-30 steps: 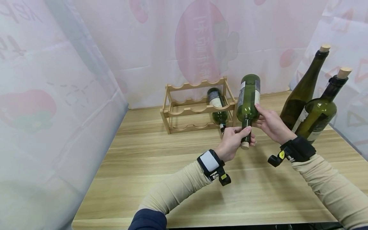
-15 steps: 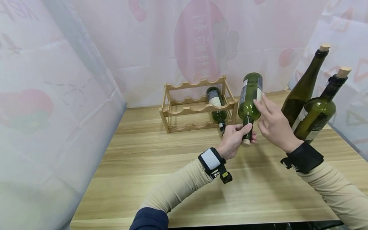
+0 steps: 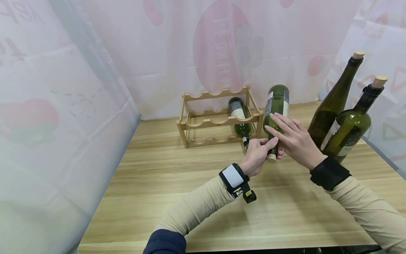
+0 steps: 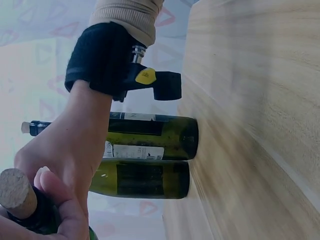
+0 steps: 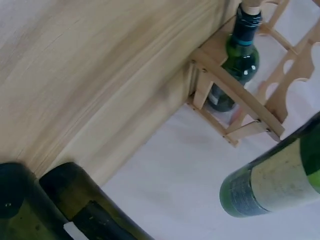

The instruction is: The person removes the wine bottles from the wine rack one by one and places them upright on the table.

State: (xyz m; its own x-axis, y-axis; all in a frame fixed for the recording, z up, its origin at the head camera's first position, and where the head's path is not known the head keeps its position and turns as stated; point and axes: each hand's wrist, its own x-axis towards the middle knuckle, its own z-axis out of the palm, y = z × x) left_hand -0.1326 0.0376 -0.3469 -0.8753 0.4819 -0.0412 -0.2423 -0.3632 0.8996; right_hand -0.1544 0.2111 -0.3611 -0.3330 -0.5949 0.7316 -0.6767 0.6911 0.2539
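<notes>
My left hand [image 3: 256, 155] grips the neck of a green wine bottle [image 3: 277, 100], which is tilted with its corked end toward me and its base away. In the left wrist view, its cork [image 4: 18, 192] pokes out beside the thumb. My right hand [image 3: 296, 144] lies over the shoulder of this bottle, fingers extended and close together, hiding part of the glass. Just left of the bottle stands a two-tier wooden wine rack [image 3: 207, 122]. Another wine bottle [image 3: 243, 128] lies in the rack's lower right slot, neck toward me.
To the right, a tall green bottle [image 3: 333, 102] and a labelled green bottle [image 3: 349, 128] stand upright on the wooden table [image 3: 152, 197], both corked and close behind my right hand. A pale printed curtain [image 3: 165, 56] hangs along the back and sides.
My right hand came off the side of the bottle, lifted and turned over, then moved left across the bottle's shoulder. The left hand keeps its grip on the neck, almost in place.
</notes>
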